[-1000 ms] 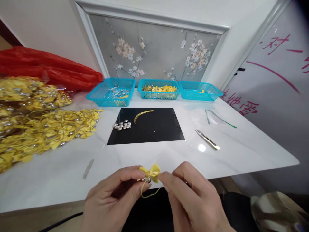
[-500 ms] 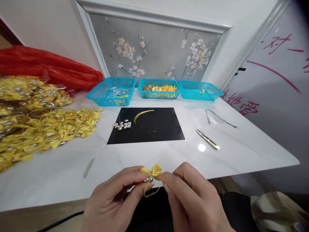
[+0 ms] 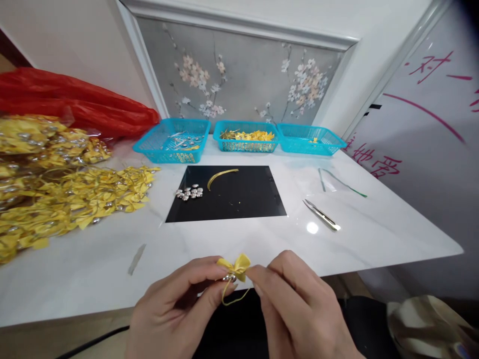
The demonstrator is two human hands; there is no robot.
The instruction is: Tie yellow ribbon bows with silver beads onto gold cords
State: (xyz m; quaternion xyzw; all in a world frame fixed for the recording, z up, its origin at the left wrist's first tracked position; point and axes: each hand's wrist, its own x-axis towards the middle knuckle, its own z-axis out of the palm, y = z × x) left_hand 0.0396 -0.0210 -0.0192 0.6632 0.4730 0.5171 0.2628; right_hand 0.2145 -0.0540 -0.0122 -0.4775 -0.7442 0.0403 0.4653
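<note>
A small yellow ribbon bow with a silver bead and a loop of gold cord under it hangs just past the near table edge. My left hand pinches the bow's left side with thumb and forefinger. My right hand pinches its right side. On the black mat lie a cluster of silver beads and a bundle of gold cords.
A heap of finished yellow bows covers the left of the white table, with a red plastic bag behind. Three blue baskets line the back. Metal snips and a clear sleeve lie at the right.
Both hands hold the bow in nearly the same place; the bow has shifted very slightly and the view has tilted a little.
</note>
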